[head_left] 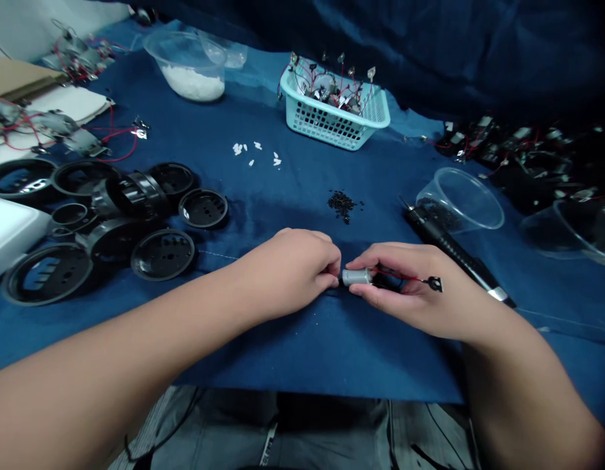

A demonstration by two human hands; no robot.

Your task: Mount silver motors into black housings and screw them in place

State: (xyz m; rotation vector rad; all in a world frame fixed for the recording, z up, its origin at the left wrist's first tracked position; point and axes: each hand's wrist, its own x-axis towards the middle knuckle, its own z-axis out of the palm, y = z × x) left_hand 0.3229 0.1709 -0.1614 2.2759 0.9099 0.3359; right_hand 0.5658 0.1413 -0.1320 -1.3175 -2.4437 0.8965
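Between the thumb and fingers of my right hand (419,281) lies a small grey motor (357,277). Red and black wires run from it across the palm to a small black-and-silver terminal (434,284). My left hand (305,264) is pinched at the motor's left end; what its fingertips hold, if anything, is hidden. Just beyond both hands sits a little heap of black screws (342,203). A black electric screwdriver (453,251) lies to the right of my right hand, its tip against a clear plastic cup (471,202).
Black round housings (164,253) crowd the left side. At the back stand a clear bowl (192,78) of white pieces and a light-blue basket (331,121) of wired motors. Loose white bits (256,150) dot the blue cloth (302,352). More wired motors (62,127) lie far left.
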